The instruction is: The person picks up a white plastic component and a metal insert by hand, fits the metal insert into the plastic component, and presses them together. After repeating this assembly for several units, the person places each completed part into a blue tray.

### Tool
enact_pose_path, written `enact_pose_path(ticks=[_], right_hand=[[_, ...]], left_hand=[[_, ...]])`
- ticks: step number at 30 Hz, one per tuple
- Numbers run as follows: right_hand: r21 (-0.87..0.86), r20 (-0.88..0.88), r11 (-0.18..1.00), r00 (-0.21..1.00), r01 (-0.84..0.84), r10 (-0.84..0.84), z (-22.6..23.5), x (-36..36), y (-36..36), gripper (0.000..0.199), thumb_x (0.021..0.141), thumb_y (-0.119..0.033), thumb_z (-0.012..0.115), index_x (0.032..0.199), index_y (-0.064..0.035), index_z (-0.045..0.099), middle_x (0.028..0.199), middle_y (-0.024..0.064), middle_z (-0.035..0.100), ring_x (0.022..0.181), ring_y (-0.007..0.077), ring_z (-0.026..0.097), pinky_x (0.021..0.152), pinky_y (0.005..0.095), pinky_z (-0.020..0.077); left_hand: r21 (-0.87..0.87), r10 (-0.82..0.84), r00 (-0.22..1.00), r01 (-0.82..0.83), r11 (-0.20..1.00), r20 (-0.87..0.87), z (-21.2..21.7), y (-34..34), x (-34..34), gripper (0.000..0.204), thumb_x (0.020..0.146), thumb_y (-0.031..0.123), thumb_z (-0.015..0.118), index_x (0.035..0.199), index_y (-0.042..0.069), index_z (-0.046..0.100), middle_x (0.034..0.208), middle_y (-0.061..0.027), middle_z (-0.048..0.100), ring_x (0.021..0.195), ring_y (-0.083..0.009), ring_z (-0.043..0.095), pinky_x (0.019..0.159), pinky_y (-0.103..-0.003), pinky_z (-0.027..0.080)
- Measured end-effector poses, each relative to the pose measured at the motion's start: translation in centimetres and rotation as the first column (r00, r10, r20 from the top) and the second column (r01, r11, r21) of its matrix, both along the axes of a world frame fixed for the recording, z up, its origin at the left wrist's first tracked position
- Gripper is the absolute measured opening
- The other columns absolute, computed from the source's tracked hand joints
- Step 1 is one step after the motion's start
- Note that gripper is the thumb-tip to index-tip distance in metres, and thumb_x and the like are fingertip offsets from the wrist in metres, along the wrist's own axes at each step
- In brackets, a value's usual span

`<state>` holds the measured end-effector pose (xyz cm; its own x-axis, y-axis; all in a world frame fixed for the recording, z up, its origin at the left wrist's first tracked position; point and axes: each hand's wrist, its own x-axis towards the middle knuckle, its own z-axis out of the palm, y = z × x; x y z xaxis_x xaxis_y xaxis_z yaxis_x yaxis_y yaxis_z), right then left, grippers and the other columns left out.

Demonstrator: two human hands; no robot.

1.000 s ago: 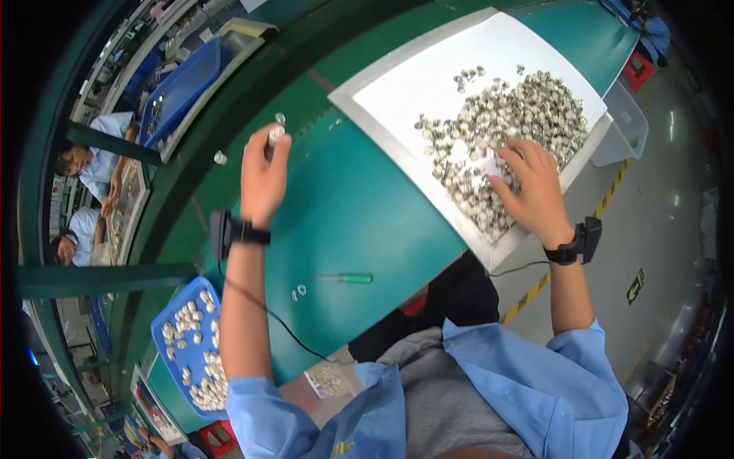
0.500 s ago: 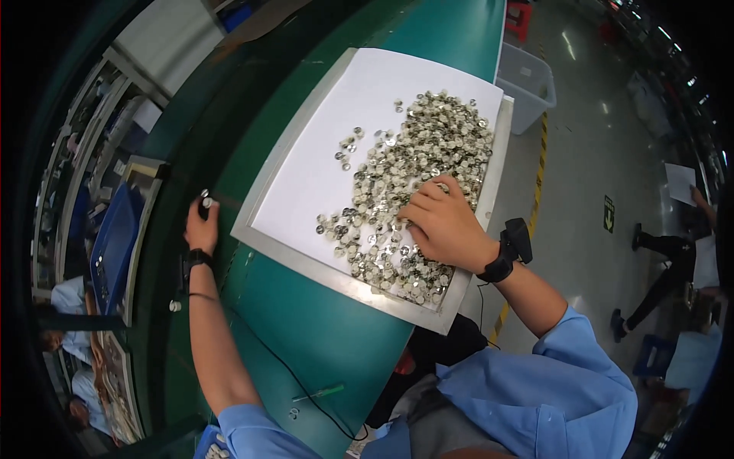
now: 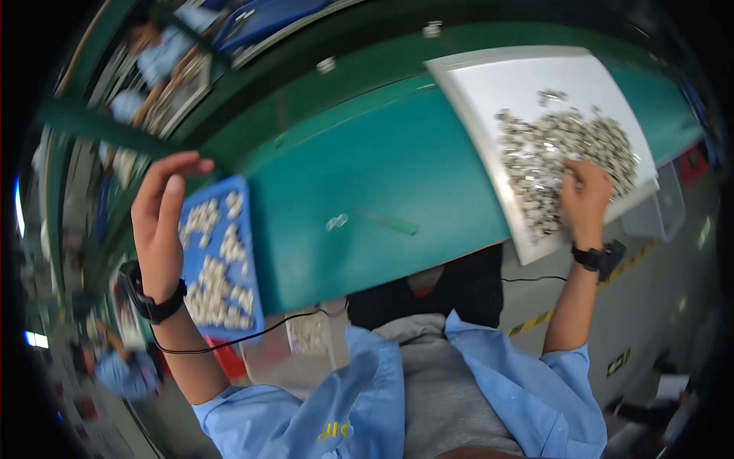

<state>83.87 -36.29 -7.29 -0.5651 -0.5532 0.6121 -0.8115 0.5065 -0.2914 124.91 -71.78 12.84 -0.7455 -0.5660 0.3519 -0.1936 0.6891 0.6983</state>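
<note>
The left hand is hovering half-open, visibly empty, covering the left edge of a shallow blue plastic tray, while the right hand is curling into small round cream-and-silver parts, its grip hidden. A green-handled screwdriver is lying between them beside small pale rings. The blue tray is holding cream pieces; a white-bottomed, pale-rimmed tray is holding the parts.

Left hand: moved from beside the white tray's far left corner to the blue tray's left edge, fingers now parted; white piece: now loose beyond that corner.
</note>
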Motion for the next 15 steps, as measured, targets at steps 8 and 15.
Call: enact_pose_path(ticks=[8, 15], right_hand=[[0.04, 0.148, 0.992, 0.981, 0.123, -0.127, -0.7, -3.3, 2.7, 0.022, 0.087, -0.01, 0.062, 0.105, -0.0026, 0.07, 0.084, 0.0079, 0.067, 0.077, 0.0175, 0.062, 0.073, 0.0307, 0.05], [0.059, 0.342, 0.995, 0.934, 0.083, -0.098, -1.1, -1.9, 2.4, 0.023, 0.087, -0.012, 0.065, 0.106, -0.0007, 0.068, 0.09, 0.0085, 0.069, 0.083, 0.0163, 0.064, 0.076, 0.0324, 0.0509]], left_hand=[[0.019, 0.671, 0.683, -0.704, 0.71, 0.289, -12.2, 1.6, 25.5, 0.02, 0.099, 0.015, 0.061, 0.109, -0.001, 0.068, 0.105, -0.0098, 0.07, 0.099, -0.0168, 0.064, 0.088, -0.032, 0.049], [-0.413, 0.586, 0.784, -0.475, 0.778, 0.203, -17.7, -0.3, 17.6, 0.022, 0.089, 0.016, 0.069, 0.104, 0.0, 0.069, 0.096, -0.0143, 0.068, 0.09, -0.0343, 0.064, 0.08, -0.043, 0.05]])
